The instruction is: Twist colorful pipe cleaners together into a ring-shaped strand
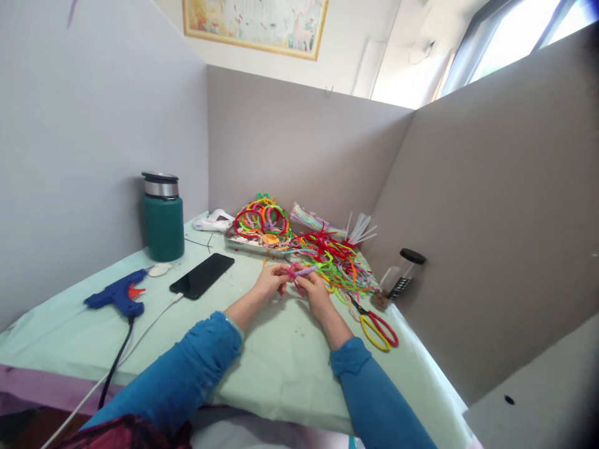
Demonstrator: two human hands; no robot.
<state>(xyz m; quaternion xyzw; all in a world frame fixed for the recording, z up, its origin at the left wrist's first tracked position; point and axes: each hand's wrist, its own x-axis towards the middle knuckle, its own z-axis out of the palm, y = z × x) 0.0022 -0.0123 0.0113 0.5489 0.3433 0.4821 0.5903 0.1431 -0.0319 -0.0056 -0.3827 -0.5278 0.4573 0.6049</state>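
My left hand (274, 279) and my right hand (312, 288) meet over the middle of the table, fingers pinched close together. Between them is a pipe cleaner piece (305, 271), pink at the left end and purple toward the right. Both hands grip it, the left at the pink part and the right just below the purple stretch. A pink end hangs down between the fingers. Just beyond my right hand lies a tangled heap of coloured pipe cleaners (322, 244), red, green, orange and yellow.
Scissors (379, 332) with red and yellow handles lie at the right. A metal tray (255, 248) holds pipe cleaner rings. At left are a blue glue gun (119, 293), a phone (202, 275) with a white cable, and a green bottle (163, 224). A clear container (406, 274) stands by the right partition.
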